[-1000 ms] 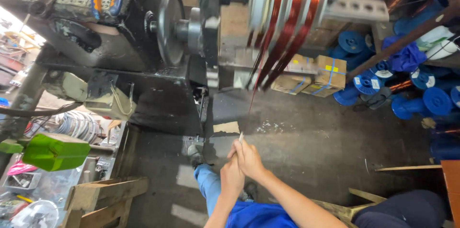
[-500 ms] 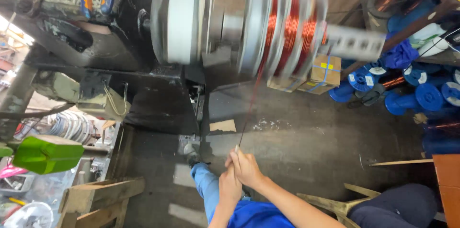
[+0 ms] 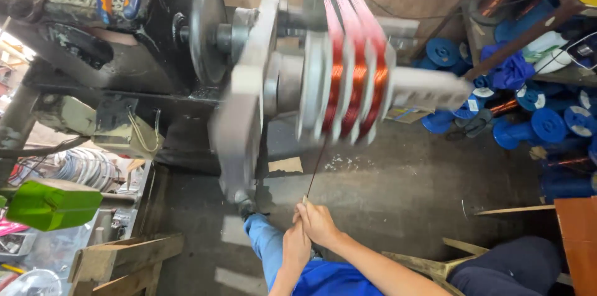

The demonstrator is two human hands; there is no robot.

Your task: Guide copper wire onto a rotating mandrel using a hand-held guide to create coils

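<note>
In the head view, we look down past a winding machine to our two hands, which meet low in the middle of the picture. Our right hand (image 3: pixel 318 221) is closed in a pinch around a thin copper wire (image 3: pixel 316 165), with the fingertips at its upper edge where the wire enters the grip. Our left hand (image 3: pixel 296 243) sits just below and touching the right one, curled shut as well; it seems to share the hold on the same strand, though the wire itself is hidden between the two hands there.

The wire lies up and slightly to the right from the hands. Its long axis is nearly vertical in the picture, a taut, straight line rising from the right hand's fingertips to the winding former (image 3: pixel 348 78) above. The right hand is the nearer one to the former, since it is uppermost on the strand.

The former is blurred, with pale flanges that divide it into narrow slots, and three of these slots hold bands of copper winding side by side. The wire meets the lower edge of the left-hand band, as far as we can tell through the blur. The former sits on a shaft that runs left to a dark pulley wheel (image 3: pixel 208 28).

At the right, well apart from the hands, blue spools (image 3: pixel 547 125) lie heaped on the floor and on a shelf; a few show copper wire on them. At lower left stands a green container (image 3: pixel 53 204), whose contents we cannot see.
</note>
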